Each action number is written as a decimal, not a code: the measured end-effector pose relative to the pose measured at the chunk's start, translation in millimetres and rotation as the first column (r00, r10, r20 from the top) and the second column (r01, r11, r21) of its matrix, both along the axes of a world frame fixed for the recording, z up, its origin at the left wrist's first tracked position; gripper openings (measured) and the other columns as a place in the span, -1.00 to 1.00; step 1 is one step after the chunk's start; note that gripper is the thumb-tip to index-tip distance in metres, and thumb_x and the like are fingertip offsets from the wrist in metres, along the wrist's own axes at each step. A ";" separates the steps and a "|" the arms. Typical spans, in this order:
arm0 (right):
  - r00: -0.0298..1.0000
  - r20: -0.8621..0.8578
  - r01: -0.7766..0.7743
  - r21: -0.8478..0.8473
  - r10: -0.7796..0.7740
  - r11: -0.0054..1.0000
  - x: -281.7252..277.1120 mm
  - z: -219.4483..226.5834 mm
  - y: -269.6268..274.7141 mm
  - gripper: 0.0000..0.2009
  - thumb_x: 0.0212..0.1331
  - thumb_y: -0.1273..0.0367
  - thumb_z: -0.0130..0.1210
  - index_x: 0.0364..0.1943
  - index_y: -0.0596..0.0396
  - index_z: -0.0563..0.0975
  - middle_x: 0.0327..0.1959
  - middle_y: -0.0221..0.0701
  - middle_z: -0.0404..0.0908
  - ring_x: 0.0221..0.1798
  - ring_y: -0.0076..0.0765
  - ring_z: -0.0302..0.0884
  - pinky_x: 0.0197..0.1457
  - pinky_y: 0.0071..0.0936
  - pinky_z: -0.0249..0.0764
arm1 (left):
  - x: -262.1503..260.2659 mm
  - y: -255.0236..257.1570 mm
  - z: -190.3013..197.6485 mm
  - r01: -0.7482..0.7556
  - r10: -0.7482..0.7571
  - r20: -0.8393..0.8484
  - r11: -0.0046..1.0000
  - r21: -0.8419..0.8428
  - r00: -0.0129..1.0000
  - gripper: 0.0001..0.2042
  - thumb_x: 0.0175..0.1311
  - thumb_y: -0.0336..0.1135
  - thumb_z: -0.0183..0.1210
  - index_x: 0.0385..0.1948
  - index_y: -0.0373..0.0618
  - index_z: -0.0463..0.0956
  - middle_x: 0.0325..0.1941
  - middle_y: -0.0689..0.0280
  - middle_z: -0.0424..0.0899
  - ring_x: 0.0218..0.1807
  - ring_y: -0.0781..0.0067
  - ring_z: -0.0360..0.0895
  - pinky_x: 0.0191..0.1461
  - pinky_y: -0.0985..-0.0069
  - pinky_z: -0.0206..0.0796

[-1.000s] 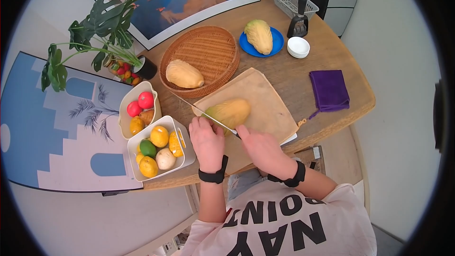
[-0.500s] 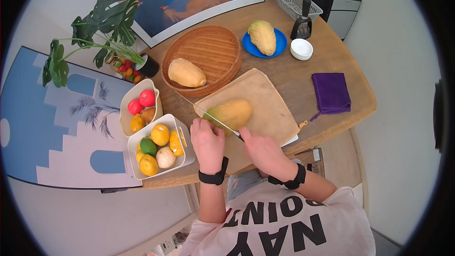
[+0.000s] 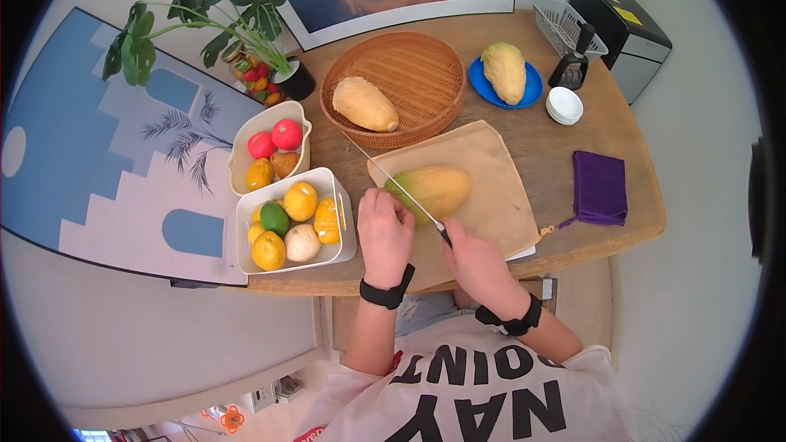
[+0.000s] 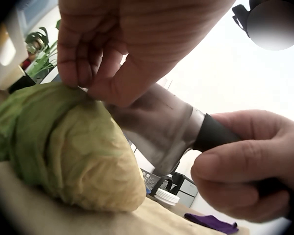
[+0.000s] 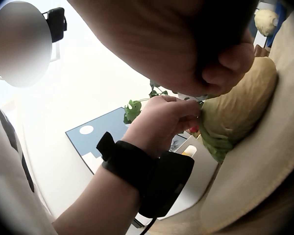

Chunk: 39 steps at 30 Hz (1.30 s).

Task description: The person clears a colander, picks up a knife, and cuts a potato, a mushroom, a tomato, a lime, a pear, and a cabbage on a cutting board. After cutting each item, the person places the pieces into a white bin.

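A napa cabbage, green at its leafy end, lies on a light brown cutting board. My right hand grips the black handle of a cleaver-like knife with a broad metal blade. The blade crosses above the cabbage's leafy end, its edge right at the leaves. My left hand is bent over that same end, with thumb and fingertips pinching at the top leaves beside the blade. Part of the blade is hidden behind the left fingers in the left wrist view.
A wicker tray holds another cabbage; a third sits on a blue plate. Left are two bins of fruit. White bowls, a purple cloth and a black-handled tool stand right.
The head view has shifted, so the table sits further right in it. Both hands, the knife and the cabbage keep nearly the same places relative to each other.
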State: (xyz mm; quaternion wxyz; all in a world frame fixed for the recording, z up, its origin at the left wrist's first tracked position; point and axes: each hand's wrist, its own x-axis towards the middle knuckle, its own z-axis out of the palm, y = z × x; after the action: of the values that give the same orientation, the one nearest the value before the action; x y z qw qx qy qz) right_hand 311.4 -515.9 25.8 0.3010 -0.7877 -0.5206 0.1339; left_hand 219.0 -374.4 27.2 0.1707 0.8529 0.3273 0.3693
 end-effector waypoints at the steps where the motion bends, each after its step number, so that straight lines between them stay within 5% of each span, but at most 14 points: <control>1: 1.000 -0.004 -0.003 -0.016 0.003 1.000 -0.5 4.6 -0.8 -0.77 0.26 0.47 -0.01 -0.02 0.13 0.37 -0.33 -0.12 0.64 -0.39 0.07 0.64 -0.37 -0.06 0.53 | -1.4 0.4 -0.4 -0.001 0.001 0.004 1.000 -0.005 1.000 -0.81 -0.09 -0.65 0.23 -0.47 -0.25 0.41 -0.32 0.10 0.47 -0.19 -0.03 0.48 -0.11 0.15 0.36; 15: 1.000 -0.021 0.020 0.025 -0.020 0.999 4.1 -13.0 -0.9 -0.72 0.32 0.40 0.07 0.07 0.05 0.40 -0.45 -0.09 0.63 -0.38 0.10 0.64 -0.39 -0.04 0.49 | -5.9 1.5 -1.7 0.016 -0.015 0.043 0.999 -0.030 0.999 -0.81 -0.08 -0.65 0.27 -0.49 -0.25 0.43 -0.28 0.11 0.52 -0.23 0.02 0.52 -0.09 0.21 0.41; 18: 0.991 -0.117 0.078 0.051 -0.072 0.996 8.8 -8.5 -6.4 -0.71 0.33 0.36 0.05 0.10 0.01 0.38 -0.45 -0.08 0.63 -0.36 0.11 0.64 -0.36 -0.01 0.50 | -7.1 -0.3 1.2 0.024 -0.017 0.032 0.972 -0.234 0.999 -0.75 -0.08 -0.58 0.34 -0.36 -0.25 0.47 -0.16 0.11 0.51 -0.12 0.04 0.50 -0.01 0.23 0.40; 25: 0.961 -0.030 0.273 -0.031 -0.274 0.962 53.2 -22.2 -24.1 -0.69 0.34 0.35 0.07 0.11 0.07 0.38 -0.44 -0.02 0.63 -0.33 0.21 0.63 -0.29 0.06 0.49 | 21.6 -1.3 9.6 0.248 -0.190 -0.340 0.959 0.137 0.921 -0.29 -0.21 -0.31 0.51 0.12 -0.10 0.43 0.25 0.09 0.39 0.32 -0.06 0.29 0.39 0.01 0.11; 31: 0.945 0.000 0.323 -0.139 -0.326 0.936 66.7 -34.7 -41.9 -0.72 0.35 0.36 0.04 0.05 0.16 0.35 -0.44 -0.03 0.65 -0.32 0.20 0.65 -0.29 0.05 0.52 | 48.5 7.3 5.0 0.250 -0.062 -0.627 0.944 0.216 0.777 -0.23 -0.19 -0.31 0.47 0.23 -0.10 0.38 0.26 0.11 0.43 0.31 -0.05 0.33 0.35 -0.07 0.20; 34: 0.956 -0.012 0.286 -0.184 -0.293 0.940 69.4 -33.1 -45.5 -0.76 0.32 0.41 0.02 -0.01 0.19 0.35 -0.42 -0.03 0.65 -0.32 0.17 0.66 -0.31 0.01 0.54 | 57.3 11.6 23.1 0.107 -0.048 -0.652 0.993 0.050 0.757 -0.20 -0.21 -0.27 0.45 0.25 -0.10 0.37 0.20 0.10 0.48 0.21 -0.06 0.41 0.25 -0.05 0.30; 37: 0.964 0.014 0.266 -0.164 -0.267 0.950 66.5 -38.9 -44.3 -0.77 0.25 0.46 0.03 -0.05 0.20 0.36 -0.38 -0.03 0.65 -0.31 0.13 0.68 -0.31 -0.05 0.57 | 59.3 39.4 26.5 0.000 0.044 -0.435 0.995 0.101 0.900 -0.16 -0.22 -0.21 0.47 0.29 -0.08 0.34 0.15 0.14 0.50 0.11 -0.04 0.46 0.13 -0.01 0.39; 39: 0.966 0.029 0.258 -0.148 -0.257 0.955 65.8 -44.2 -44.1 -0.79 0.27 0.45 0.01 -0.06 0.19 0.36 -0.37 -0.04 0.66 -0.31 0.13 0.68 -0.30 -0.05 0.57 | 74.4 54.5 43.2 -0.022 0.130 -0.419 0.967 0.253 0.899 -0.17 -0.23 -0.22 0.46 0.27 -0.09 0.36 0.13 0.14 0.52 0.09 -0.05 0.47 0.11 0.06 0.42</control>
State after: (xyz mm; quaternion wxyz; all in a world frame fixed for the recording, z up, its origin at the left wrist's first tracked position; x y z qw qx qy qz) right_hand 377.1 -560.0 -18.4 0.2529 -0.8700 -0.4033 0.1288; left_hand 293.4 -319.8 70.4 -0.0259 0.9142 0.3429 0.2145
